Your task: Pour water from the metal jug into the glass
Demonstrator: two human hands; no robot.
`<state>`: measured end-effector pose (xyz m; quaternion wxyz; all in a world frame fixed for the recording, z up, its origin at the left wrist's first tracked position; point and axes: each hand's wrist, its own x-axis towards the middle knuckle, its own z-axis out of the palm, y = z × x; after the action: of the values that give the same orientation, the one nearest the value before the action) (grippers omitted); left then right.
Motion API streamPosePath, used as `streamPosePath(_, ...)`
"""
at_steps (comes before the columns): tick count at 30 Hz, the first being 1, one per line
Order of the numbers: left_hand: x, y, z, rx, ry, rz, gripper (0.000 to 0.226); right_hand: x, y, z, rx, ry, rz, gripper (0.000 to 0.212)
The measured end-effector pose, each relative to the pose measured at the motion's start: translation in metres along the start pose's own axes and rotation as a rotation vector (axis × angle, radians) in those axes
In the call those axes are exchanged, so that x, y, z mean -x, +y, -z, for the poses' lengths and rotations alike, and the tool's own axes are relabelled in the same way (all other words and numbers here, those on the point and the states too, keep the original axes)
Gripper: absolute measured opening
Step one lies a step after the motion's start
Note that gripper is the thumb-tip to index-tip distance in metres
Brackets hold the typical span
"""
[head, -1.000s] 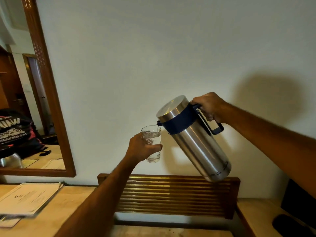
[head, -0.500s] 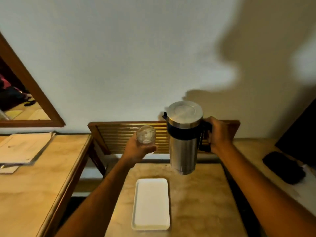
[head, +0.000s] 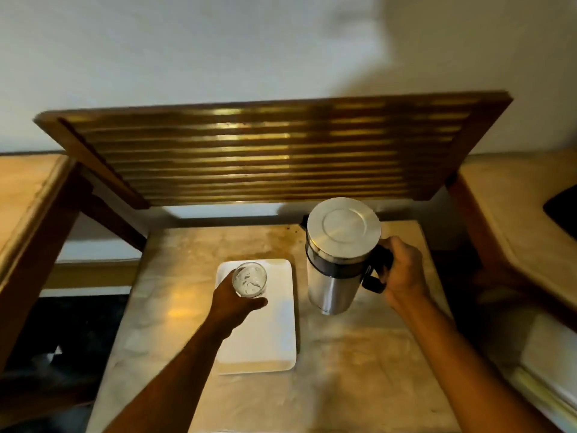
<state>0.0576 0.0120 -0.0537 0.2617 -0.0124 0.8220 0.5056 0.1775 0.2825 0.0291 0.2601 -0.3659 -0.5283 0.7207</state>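
The metal jug (head: 335, 260) is upright, with a round steel lid and a dark band, low over or on the small table (head: 359, 370) at its far right. My right hand (head: 402, 273) grips its dark handle. The clear glass (head: 249, 279), with water in it, is held upright in my left hand (head: 232, 303) over the far end of a white rectangular tray (head: 265, 339). I cannot tell whether the glass touches the tray. Jug and glass are about a hand's width apart.
A slatted wooden panel (head: 265, 154) leans against the white wall behind the table. Higher wooden surfaces flank the table, one on the left (head: 28, 189) and one on the right (head: 512, 195). A dark object (head: 562, 210) lies at the right edge.
The jug went from tilted at the glass to upright, and both hands came down to the table. The glass now sits low over the tray. The view has tipped downward.
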Motion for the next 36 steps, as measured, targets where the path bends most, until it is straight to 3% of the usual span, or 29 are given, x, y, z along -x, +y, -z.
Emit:
streamPosePath(9, -0.008, -0.05, -0.036, -0.058, 0.028, 0.062, 0.08, -0.01, 0.059, 0.013, -0.018, -0.027, -0.056, 0.029)
streamPosePath(29, -0.01, -0.092, -0.055, -0.042, 0.063, 0.014, 0.073, 0.0, 0.08, 0.02, 0.069, -0.247, 0.023, 0.038)
streamPosePath(32, -0.006, -0.091, -0.054, -0.072, 0.057, -0.002, 0.084, 0.0, 0.079, 0.021, 0.095, -0.232, 0.035, 0.035)
streamPosePath(36, 0.01, -0.076, -0.037, -0.156, -0.028, 0.032, 0.123, 0.003, 0.07, 0.029, 0.254, -0.184, 0.043, 0.027)
